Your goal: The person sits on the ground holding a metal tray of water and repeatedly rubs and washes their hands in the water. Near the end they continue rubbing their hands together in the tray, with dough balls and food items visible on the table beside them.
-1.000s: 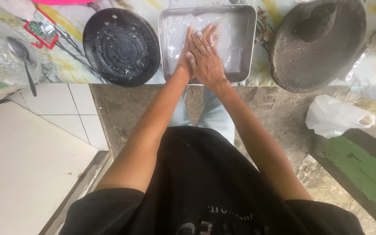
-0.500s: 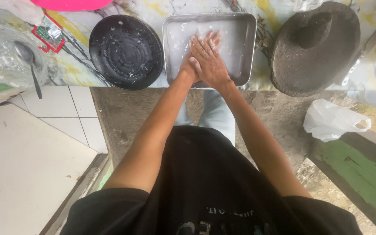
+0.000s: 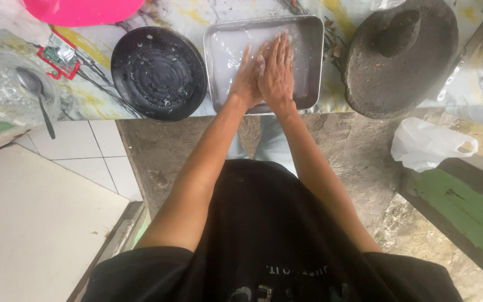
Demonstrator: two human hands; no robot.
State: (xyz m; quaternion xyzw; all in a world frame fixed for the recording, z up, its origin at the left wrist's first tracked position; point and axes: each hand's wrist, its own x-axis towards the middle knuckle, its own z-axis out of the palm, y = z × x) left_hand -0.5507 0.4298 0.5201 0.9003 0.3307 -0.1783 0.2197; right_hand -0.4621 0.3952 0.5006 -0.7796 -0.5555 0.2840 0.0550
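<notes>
One metal tray (image 3: pixel 308 67): two hands (image 3: pixel 266 75) flat inside.

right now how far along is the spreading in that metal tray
Done: a whitish layer already coats much of the square metal tray. In hand: left hand and right hand press flat into it, overlapping. Left: the coating looks uneven; the black round pan holds only smears.

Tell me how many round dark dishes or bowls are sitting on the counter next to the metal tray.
2. A black round pan sits left of the rectangular metal tray, where both hands press flat. A grey stone mortar sits right of it. More may lie beyond the frame.
</notes>
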